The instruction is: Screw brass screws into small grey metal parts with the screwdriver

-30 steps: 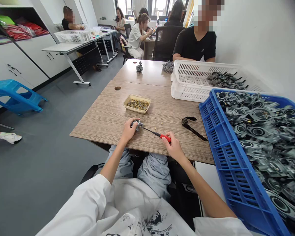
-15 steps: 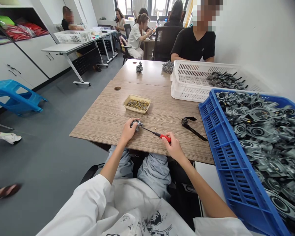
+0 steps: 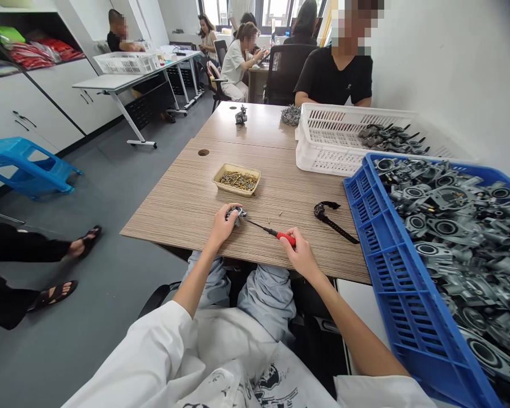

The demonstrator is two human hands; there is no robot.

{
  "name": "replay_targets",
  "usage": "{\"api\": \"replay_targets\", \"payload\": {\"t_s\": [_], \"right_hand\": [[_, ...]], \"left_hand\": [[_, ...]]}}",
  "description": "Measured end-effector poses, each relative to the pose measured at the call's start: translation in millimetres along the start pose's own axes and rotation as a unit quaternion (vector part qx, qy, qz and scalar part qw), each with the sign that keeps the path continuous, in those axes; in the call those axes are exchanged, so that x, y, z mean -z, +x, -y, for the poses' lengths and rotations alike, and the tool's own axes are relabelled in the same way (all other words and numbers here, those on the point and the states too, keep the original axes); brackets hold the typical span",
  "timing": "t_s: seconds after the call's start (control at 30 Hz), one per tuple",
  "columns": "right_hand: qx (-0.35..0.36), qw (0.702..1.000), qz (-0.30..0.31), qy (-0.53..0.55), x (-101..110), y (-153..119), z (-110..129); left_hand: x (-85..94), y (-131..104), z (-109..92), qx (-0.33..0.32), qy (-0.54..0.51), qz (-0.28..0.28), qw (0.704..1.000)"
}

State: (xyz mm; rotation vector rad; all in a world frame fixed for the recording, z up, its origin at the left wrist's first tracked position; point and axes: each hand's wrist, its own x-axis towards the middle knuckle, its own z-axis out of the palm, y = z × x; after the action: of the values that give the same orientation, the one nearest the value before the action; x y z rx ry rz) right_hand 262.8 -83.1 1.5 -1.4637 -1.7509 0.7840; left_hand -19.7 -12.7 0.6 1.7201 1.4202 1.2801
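My left hand [image 3: 223, 225] is closed around a small grey metal casting [image 3: 239, 215], which looks like a carburetor body, at the near part of the table. Between the fingers of my right hand [image 3: 298, 249] is the red handle of a screwdriver [image 3: 285, 237]. Its thin dark shaft points left, with the tip at the casting's right side; whether it sits in a screw is too small to tell. Two small brass-coloured pieces [image 3: 268, 220] lie on the wood right of the casting. Beyond my hands stands a cream tray [image 3: 221, 190] full of small brass and grey parts.
A black wristwatch [image 3: 335, 226] lies right of my right hand. The blue crate [image 3: 391, 277] heaped with metal castings borders the table's right side, with a white basket [image 3: 327, 161] behind it. Another casting [image 3: 241, 116] stands farther back. A person [image 3: 340, 73] sits across.
My hands, the casting and the screwdriver look the same as before. On the left, a passer-by's legs in dark trousers and sandals have come further into view, and a white shoe has gone.
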Motion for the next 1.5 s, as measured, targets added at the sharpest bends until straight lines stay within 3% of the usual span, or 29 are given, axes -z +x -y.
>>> {"api": "replay_targets", "payload": {"t_s": [1.5], "right_hand": [[0.0, 1.0, 0.002, -0.006, -0.2, -0.7, 0.7]], "left_hand": [[-0.1, 0.7, 0.2, 0.001, 0.001, -0.001, 1.0]]}}
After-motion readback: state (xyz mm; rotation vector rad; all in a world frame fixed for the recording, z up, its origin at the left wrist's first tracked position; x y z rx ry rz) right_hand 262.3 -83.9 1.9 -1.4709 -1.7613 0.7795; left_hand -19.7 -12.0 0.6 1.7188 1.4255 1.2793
